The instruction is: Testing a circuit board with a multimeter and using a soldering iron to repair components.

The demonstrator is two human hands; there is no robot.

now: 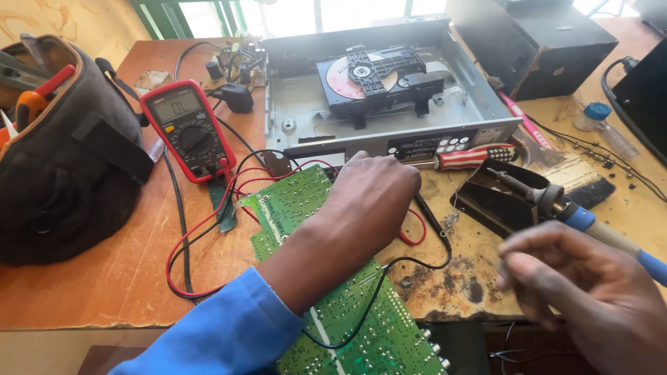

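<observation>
Blue sleeve (222, 333) first, closest to the lens, running up to the left hand (368, 201), which lies palm down on the green board (347, 305). Its fingers curl over the board's far edge, so I cannot tell whether they pinch anything beneath. That board is a long flat rectangle, glossy and speckled with solder points; its long axis runs from just under the left hand back toward the person, slightly to the right. A row of round jacks lines its near right edge.

To the right, the right hand (590, 292) is blurred, fingers loosely bunched and holding nothing that I can make out. Just beyond its fingertips lies the soldering iron (556, 201), blue handle pointing right and metal tip resting left in a dark folded metal stand (497, 198). So the iron sits nearer the right hand, and the board belongs to the left.

Red and black leads (208, 229) loop out to the left of the left hand, reaching a red multimeter (187, 128) with a round dial, further left and beyond. A striped red-and-white screwdriver (472, 156) lies just past the left fingertips. Beyond it stands an open grey metal disc player (389, 90), a disc in its black tray. Far left slumps a dark cloth tool bag (62, 160). All rests on a worn, scorched wooden bench (111, 278).
</observation>
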